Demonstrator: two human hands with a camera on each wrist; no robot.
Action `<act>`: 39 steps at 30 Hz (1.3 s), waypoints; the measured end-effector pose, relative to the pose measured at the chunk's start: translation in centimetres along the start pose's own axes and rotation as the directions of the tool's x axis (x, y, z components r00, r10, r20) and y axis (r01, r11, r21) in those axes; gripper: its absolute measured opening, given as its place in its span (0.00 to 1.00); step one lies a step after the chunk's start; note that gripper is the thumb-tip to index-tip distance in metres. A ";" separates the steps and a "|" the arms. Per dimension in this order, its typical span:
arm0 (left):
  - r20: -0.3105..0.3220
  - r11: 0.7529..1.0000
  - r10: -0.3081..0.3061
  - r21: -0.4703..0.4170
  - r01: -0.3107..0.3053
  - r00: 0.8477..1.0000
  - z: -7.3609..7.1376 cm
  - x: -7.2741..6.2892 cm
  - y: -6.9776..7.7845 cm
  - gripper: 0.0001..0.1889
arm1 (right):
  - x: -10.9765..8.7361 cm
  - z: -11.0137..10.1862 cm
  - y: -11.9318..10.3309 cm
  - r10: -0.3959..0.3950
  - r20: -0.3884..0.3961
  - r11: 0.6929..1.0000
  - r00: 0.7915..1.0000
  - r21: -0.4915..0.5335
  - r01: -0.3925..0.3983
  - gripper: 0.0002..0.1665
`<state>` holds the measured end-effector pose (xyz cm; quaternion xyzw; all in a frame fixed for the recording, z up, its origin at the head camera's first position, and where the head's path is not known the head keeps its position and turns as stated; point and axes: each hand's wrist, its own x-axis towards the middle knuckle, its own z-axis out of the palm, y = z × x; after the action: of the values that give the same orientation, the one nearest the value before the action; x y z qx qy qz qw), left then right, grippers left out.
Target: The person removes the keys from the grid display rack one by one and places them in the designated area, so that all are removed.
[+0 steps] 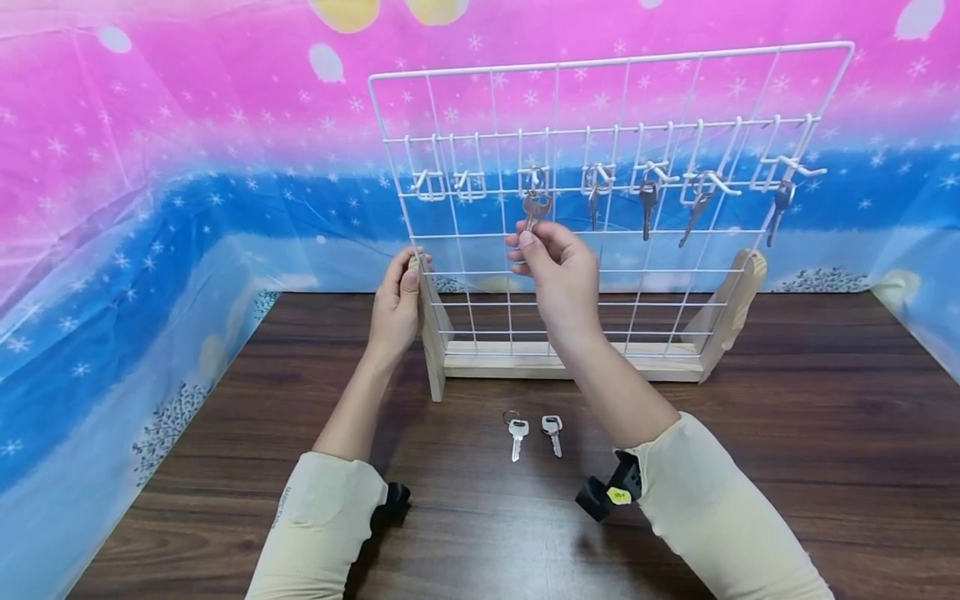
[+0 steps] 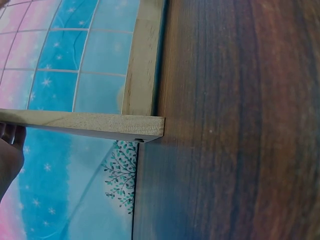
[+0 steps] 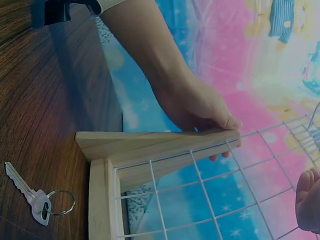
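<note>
Well — key (image 1: 533, 214) in right hand (image 1: 564, 271).

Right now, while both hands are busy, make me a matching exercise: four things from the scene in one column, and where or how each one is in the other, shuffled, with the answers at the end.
Column one:
1. Left hand
2. Right hand
3. Wire grid
4. Tabletop

Column two:
A. Dark brown, with two loose keys lying on it
B. Pinching a key with its fingers
C. Gripping a wooden side support
D. White, with a row of hooks across it

Right pairs: 1-C, 2-B, 3-D, 4-A.
</note>
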<state>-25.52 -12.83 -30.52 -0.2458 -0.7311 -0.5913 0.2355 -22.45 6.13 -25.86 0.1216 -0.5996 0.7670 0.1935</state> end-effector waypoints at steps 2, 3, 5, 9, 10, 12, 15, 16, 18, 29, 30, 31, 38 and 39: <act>-0.001 1.000 0.003 0.000 -0.003 1.000 0.0 0.0 0.0 0.16 | -0.2 0.0 -0.2 -0.018 0.000 1.000 1.000 -0.012 0.018 0.10; -0.001 1.000 0.003 -0.001 -0.003 1.000 0.0 0.0 0.0 0.16 | -0.2 0.0 -0.3 -0.029 0.002 0.999 1.000 -0.017 0.029 0.10; 0.000 1.000 0.004 -0.004 -0.004 1.000 0.0 0.0 0.0 0.16 | -0.4 -0.1 -0.4 -0.055 0.005 0.998 0.998 -0.036 0.055 0.09; 0.003 1.000 0.002 -0.003 -0.002 1.000 0.0 0.0 -0.1 0.16 | -0.7 -0.2 -0.5 -0.107 0.003 0.992 0.994 -0.069 0.107 0.09; 0.004 1.000 0.003 -0.002 -0.003 1.000 0.0 0.0 -0.1 0.16 | -0.7 -0.2 -0.6 -0.117 -0.001 0.990 0.993 -0.076 0.117 0.08; 0.005 1.000 0.005 0.002 -0.005 1.000 0.0 0.0 -0.1 0.16 | -0.9 -0.3 -0.6 -0.142 -0.010 0.986 0.990 -0.088 0.140 0.08; 0.004 1.000 0.008 0.005 -0.008 1.000 -0.1 -0.1 -0.1 0.16 | -1.2 -0.3 -0.6 -0.180 -0.021 0.977 0.983 -0.118 0.176 0.08; 0.003 1.000 0.008 0.006 -0.008 1.000 -0.1 -0.1 -0.1 0.16 | -1.3 -0.3 -0.6 -0.192 -0.022 0.974 0.981 -0.127 0.188 0.09; 0.004 1.000 0.008 0.009 -0.008 1.000 -0.1 -0.1 -0.1 0.16 | -1.6 -0.4 -0.7 -0.217 -0.022 0.967 0.976 -0.145 0.212 0.09; 0.000 1.000 0.009 -0.015 -0.009 1.000 0.1 0.0 -0.1 0.16 | -2.5 -0.6 -1.4 -0.285 -0.015 0.947 0.958 -0.160 0.279 0.09; 0.000 1.000 0.005 -0.016 -0.005 1.000 0.1 0.0 -0.1 0.16 | -2.5 -0.7 -1.5 -0.287 -0.017 0.947 0.958 -0.157 0.281 0.09; 0.000 1.000 0.000 -0.016 0.000 1.000 0.1 0.0 -0.1 0.16 | -2.5 -0.7 -1.6 -0.290 -0.018 0.947 0.957 -0.151 0.284 0.08; -0.003 1.000 -0.001 -0.029 0.001 1.000 0.1 0.0 -0.2 0.15 | -2.3 -1.8 -2.7 -0.377 -0.004 0.910 0.926 -0.187 0.370 0.09; -0.002 1.000 0.001 -0.025 -0.001 1.000 0.1 0.0 -0.1 0.15 | -2.3 -2.0 -2.9 -0.386 -0.002 0.905 0.922 -0.192 0.379 0.09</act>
<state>-25.60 -12.75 -30.65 -0.2486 -0.7235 -0.6004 0.2332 -18.99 8.27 -24.81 0.2028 -0.6297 0.6564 0.3626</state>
